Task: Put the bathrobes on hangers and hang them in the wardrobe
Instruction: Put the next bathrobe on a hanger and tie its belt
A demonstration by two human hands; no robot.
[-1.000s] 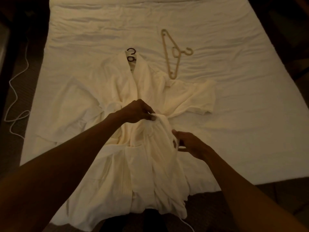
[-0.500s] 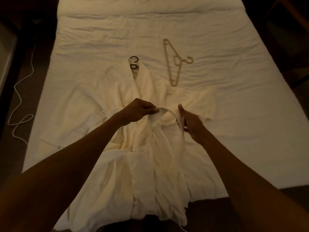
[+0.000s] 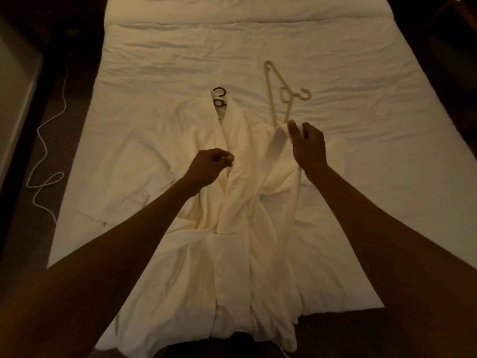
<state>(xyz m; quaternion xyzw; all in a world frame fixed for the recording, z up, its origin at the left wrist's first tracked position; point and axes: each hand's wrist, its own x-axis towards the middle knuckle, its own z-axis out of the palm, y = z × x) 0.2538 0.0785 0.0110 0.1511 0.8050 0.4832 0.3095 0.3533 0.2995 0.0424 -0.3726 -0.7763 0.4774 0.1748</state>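
dim warm light, wide bed (image 3: 361, 177) with creased white sheet, dark floor (image 3: 72, 120), white cord (image 3: 39, 130) at left

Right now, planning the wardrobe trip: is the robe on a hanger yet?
Apparently yes: a dark hook pokes out of the robe collar; the rest is hidden. The tan hanger lies bare on the bed.

Short version, it's all bare arm: the bare left forearm (image 3: 124, 241) and bare right forearm (image 3: 374, 228) stay uncovered from the near edge up to the wrists, ending in a bare left hand (image 3: 210, 165) and bare right hand (image 3: 308, 147). Lighting's too dim for finer detail.
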